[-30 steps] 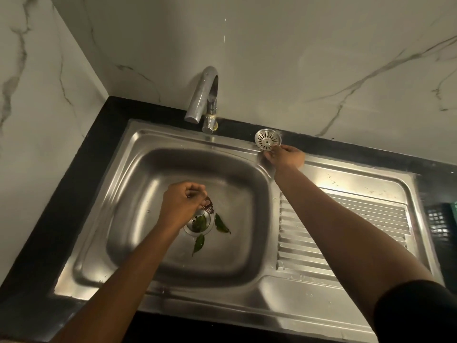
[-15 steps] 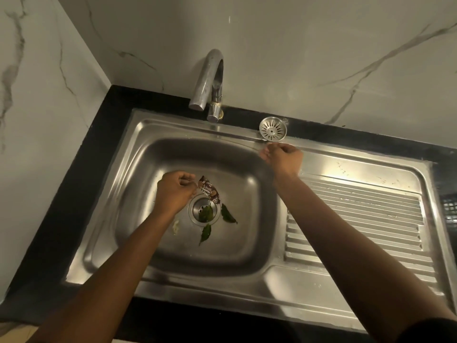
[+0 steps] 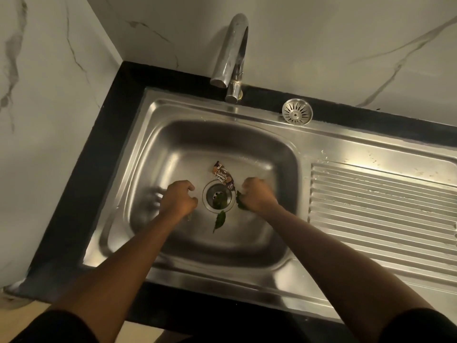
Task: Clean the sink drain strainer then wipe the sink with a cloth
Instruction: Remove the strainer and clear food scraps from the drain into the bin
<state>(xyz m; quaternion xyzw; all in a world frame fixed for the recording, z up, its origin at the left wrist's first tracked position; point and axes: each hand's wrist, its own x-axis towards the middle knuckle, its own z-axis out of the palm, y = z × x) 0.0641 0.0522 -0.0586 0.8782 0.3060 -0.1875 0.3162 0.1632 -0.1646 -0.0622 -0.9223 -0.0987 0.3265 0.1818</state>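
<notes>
Sink (image 3: 173,144) holds wrapper (image 3: 223,176), leaves; right hand (image 3: 257,197) grips leaf (image 3: 240,202), left hand (image 3: 178,198) curled empty.

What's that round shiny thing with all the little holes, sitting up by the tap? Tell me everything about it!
That is the drain strainer, taken out of the drain. It is a small round cup that looks like shiny metal, with thin slots fanning out like sun rays around a little knob in the middle, and a smooth raised rim. It sits hollow side up on the back edge of the sink, where the steel meets the black counter, to the right of the tap. Nothing else touches it; both hands are down in the basin.
</notes>
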